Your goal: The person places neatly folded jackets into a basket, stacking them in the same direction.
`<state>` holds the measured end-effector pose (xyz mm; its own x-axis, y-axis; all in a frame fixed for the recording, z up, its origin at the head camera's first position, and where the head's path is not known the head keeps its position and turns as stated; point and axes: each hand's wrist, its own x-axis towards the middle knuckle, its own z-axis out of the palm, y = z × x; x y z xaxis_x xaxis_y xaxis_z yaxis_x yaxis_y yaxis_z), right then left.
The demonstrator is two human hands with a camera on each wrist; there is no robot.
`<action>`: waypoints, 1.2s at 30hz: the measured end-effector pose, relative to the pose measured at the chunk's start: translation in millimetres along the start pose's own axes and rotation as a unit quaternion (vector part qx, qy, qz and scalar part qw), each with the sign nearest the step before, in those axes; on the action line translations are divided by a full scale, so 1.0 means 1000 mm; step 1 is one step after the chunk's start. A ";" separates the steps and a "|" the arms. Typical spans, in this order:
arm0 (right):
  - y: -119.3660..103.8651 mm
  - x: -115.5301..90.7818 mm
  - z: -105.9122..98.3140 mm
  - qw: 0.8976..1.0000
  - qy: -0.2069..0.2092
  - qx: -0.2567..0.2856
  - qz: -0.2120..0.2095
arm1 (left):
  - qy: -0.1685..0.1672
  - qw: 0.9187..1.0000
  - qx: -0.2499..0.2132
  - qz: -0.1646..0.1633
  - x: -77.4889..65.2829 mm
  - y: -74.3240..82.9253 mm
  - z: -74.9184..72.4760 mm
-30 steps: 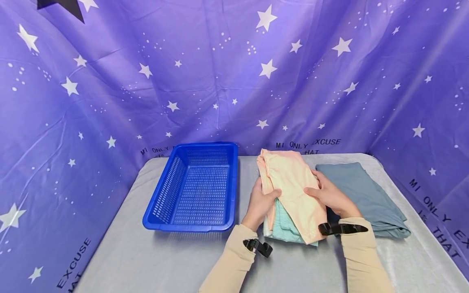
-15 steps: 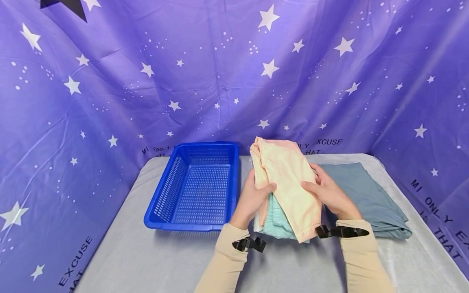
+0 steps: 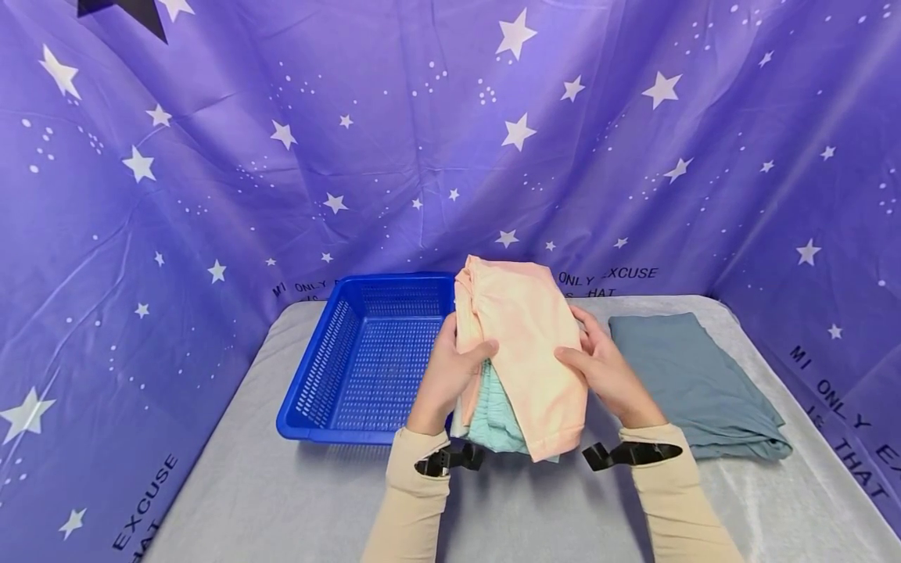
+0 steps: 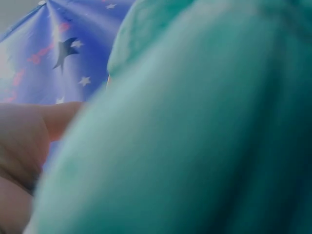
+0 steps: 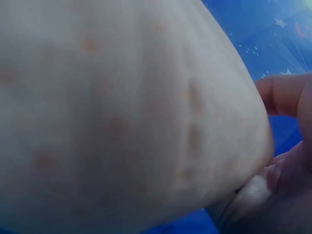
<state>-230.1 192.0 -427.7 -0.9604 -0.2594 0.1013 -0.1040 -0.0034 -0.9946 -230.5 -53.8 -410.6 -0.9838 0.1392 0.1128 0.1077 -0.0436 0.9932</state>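
Observation:
Both hands grip the sides of a small stack of folded clothes, thumbs on top and the other fingers mostly hidden. On top lies a peach garment [image 3: 531, 336]; a mint-green garment [image 3: 495, 414] shows under it, with a whitish edge at the lower left. My left hand [image 3: 450, 371] is on the left side, close to the basket, and my right hand [image 3: 611, 374] on the right. The stack hangs above the table, overlapping the basket's right rim in the head view. Blurred mint cloth [image 4: 170, 131] fills the left wrist view; pale cloth [image 5: 131, 107] fills the right wrist view.
Left of the stack stands a blue perforated plastic basket [image 3: 352, 435] with nothing in it. A folded grey-blue garment [image 3: 693, 383] lies on the right of the grey-covered table [image 3: 246, 493]. Purple star-printed curtains [image 3: 394, 133] enclose the back and sides.
The hands have carried the stack up and leftward, from beside the grey-blue garment toward the basket. The basket and the grey-blue garment stay in place.

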 end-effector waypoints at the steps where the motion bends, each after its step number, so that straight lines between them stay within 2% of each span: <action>1: 0.000 0.000 0.003 1.000 -0.001 0.005 -0.005 | 0.001 1.000 -0.001 -0.001 0.000 0.001 -0.003; 16: 0.004 0.003 0.037 0.997 0.015 0.070 -0.033 | 0.024 1.000 -0.003 -0.010 -0.004 0.009 -0.032; 25: 0.006 0.003 0.053 0.994 0.012 0.099 -0.048 | 0.027 1.000 -0.004 0.001 -0.008 0.013 -0.047; 36: 0.008 0.002 0.061 0.991 -0.008 0.116 -0.063 | 0.027 1.000 -0.002 0.007 -0.013 0.019 -0.054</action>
<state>-217.3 132.8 -436.9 -0.9390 -0.2581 0.2273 -0.1599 -0.2576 -0.9529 -223.9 -109.9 -395.0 -0.9887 0.0843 0.1240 0.1201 -0.0493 0.9915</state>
